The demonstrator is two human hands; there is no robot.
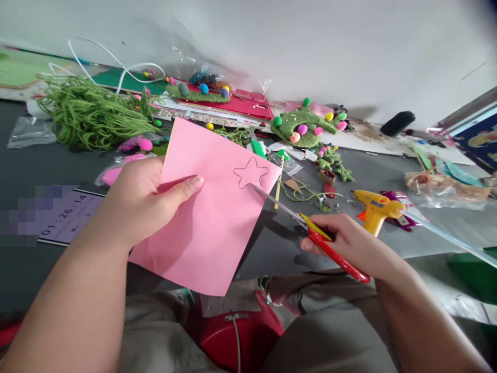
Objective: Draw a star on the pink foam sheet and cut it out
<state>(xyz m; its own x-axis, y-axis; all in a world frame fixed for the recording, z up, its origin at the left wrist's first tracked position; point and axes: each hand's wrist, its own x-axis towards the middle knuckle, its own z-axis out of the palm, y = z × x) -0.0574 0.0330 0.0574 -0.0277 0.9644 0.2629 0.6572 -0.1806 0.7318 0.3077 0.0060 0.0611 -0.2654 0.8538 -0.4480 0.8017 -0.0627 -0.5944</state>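
Note:
My left hand [155, 199] grips a pink sheet of paper [209, 217] by its left side, thumb on top and fingers hidden behind. A star outline [251, 173] is drawn in dark line near the sheet's upper right corner. In my right hand [341, 238] is a pair of scissors [337, 259] with red and yellow handles. Its blades reach over the paper's right edge, the tip at the lower part of the star. Whether the blades are apart is hard to make out. The paper is held up above the dark table and tilted.
A bundle of green yarn [97, 114] lies at the back left. Behind the paper are green yarn-wrapped shapes [298, 127] with coloured pompoms. A yellow glue gun [376, 207] stands at the right, near a plastic bag [446, 189]. A phone [72, 215] showing a timer lies at the left.

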